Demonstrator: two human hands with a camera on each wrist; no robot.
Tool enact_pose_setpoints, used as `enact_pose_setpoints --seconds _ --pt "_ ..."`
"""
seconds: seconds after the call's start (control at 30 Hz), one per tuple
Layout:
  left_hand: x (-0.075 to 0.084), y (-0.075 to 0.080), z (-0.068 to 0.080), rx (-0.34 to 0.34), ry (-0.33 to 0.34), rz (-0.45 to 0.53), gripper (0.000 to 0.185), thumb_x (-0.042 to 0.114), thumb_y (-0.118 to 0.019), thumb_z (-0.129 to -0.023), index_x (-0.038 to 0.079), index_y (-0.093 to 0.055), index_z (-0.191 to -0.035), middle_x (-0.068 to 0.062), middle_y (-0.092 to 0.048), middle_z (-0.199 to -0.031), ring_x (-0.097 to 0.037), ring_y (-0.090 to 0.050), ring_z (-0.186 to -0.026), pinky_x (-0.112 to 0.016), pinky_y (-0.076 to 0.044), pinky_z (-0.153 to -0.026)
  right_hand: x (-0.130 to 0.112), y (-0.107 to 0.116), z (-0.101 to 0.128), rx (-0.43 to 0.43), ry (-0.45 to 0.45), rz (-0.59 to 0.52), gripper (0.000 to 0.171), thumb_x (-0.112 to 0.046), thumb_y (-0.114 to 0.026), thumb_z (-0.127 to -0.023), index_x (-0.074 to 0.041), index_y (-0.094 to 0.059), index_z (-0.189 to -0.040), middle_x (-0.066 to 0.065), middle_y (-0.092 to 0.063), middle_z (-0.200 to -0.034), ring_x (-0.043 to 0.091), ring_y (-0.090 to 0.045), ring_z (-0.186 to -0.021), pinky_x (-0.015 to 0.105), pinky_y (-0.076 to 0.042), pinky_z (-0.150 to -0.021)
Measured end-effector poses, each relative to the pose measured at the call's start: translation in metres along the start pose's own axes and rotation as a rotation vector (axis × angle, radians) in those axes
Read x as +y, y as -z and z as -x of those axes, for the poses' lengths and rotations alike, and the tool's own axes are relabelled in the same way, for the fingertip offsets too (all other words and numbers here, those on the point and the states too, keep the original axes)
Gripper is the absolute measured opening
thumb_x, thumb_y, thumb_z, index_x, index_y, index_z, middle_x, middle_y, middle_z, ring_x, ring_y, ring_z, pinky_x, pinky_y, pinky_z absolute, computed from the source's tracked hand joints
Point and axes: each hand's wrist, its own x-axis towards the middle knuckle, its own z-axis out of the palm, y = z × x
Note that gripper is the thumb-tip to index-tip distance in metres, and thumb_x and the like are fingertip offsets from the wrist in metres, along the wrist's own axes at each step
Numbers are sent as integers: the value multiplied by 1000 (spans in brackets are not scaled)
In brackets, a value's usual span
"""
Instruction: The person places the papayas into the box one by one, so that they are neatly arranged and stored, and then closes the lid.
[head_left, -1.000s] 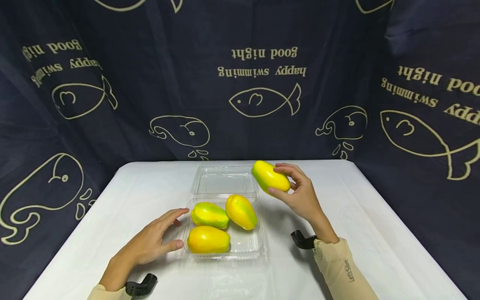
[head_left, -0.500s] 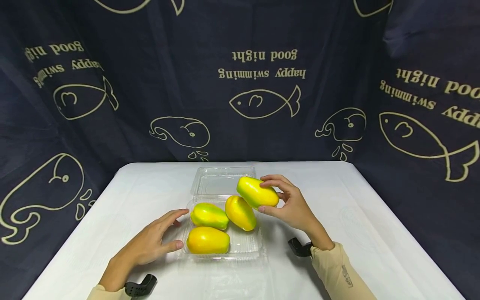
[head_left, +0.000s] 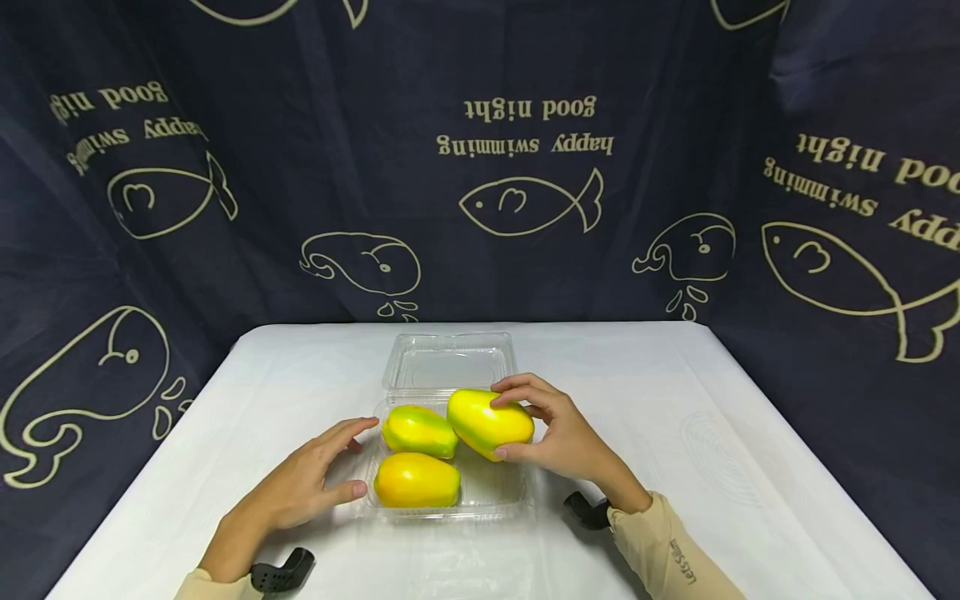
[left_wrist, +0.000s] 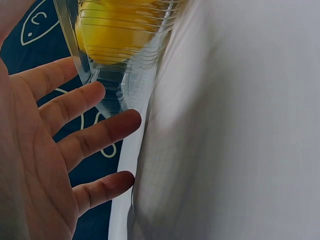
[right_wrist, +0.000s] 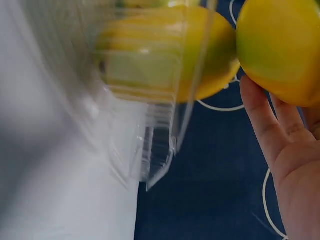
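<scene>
Papaya (head_left: 489,423), yellow shading to green at its left tip, sits in the right hand (head_left: 561,433), whose fingers (head_left: 517,385) curl over its top while the thumb presses from below. A second ago it was held up at about 1 o'clock from the clear plastic container (head_left: 491,497), clear of the lid; half a second ago it had dropped to the tray's far right corner; now it lies low over the tray's back right part, covering the papaya that showed there earlier. Judging from that, it is nearly down in the tray, though still gripped.

Two more fruits fill the tray's left side: a greener one (head_left: 418,431) at the back and an orange-yellow one (head_left: 417,480) at the front. All are smooth, glossy and egg-shaped, probably plastic models.

Left hand (head_left: 300,483) has not moved: it rests at 9 o'clock of the tray, fingers spread and nearly straight, fingertips against the ribbed wall (left_wrist: 120,85), holding nothing.

Thin, ribbed and see-through, the container has a hinged lid (head_left: 448,364) lying open flat at 12 o'clock. A white cloth covers the desk (head_left: 735,433); a dark blue curtain (head_left: 675,125) printed with fish and whales hangs behind.
</scene>
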Motion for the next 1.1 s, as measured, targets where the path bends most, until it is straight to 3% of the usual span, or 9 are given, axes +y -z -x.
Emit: enact_pose_setpoints --seconds 0.43,0.57,0.87,1.1 --pt "-1 1 -1 -3 -6 4 83 44 -76 -84 26 -37 -155 14 -47 -150 -7 -61 -112 -42 -54 -87 3 -15 2 -106 40 -4 48 -23 -88 -77 -18 -67 -120 7 -57 -136 26 -54 -130 36 -50 -104" --pt "-1 1 -1 -7 -4 3 83 44 -76 -84 26 -38 -155 13 -47 -150 -7 -61 -112 -42 -54 -87 0 -20 3 -140 47 40 47 -27 -89 -77 -21 -68 -119 8 -58 -135 24 -54 -130 33 -49 -105" --pt "-1 1 1 -11 7 -2 83 46 -76 -84 27 -37 -155 15 -46 -150 -6 -61 -113 -42 -54 -87 0 -26 5 -190 19 121 52 -24 -92 -72 -32 -67 -117 -8 -58 -132 16 -53 -128 34 -48 -105" --pt "-1 1 1 -6 7 -11 82 46 -76 -84 26 -38 -155 14 -48 -148 -7 -61 -112 -43 -53 -87 -4 -22 6 -203 36 190 57 -20 -95 -67 -31 -67 -116 -3 -61 -127 14 -56 -121 35 -50 -102"
